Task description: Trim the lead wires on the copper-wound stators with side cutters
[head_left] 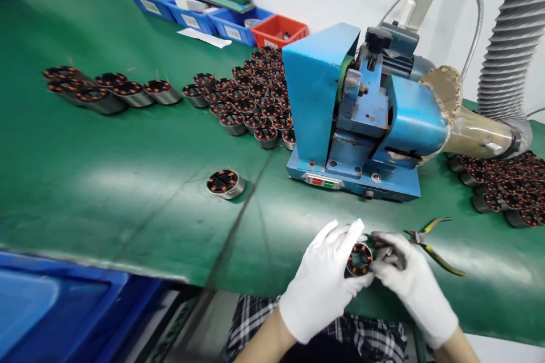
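Note:
Both my hands wear white gloves and meet at the near edge of the green bench. My left hand [326, 283] cups a small round stator [359, 259] with copper windings, thumb and fingers curled round its rim. My right hand [411, 281] closes on the same stator from the right, its dirty fingertips pinching at the rim. Just right of that hand, yellow-handled pliers [430, 238] lie on the mat.
A blue bench machine [361, 113] with a grey exhaust hose [508, 39] stands behind my hands. One lone stator [225, 183] lies to the left. Several stators are grouped at back centre [255, 96], back left [106, 91] and far right [506, 187]. Blue and orange bins [238, 22] line the wall.

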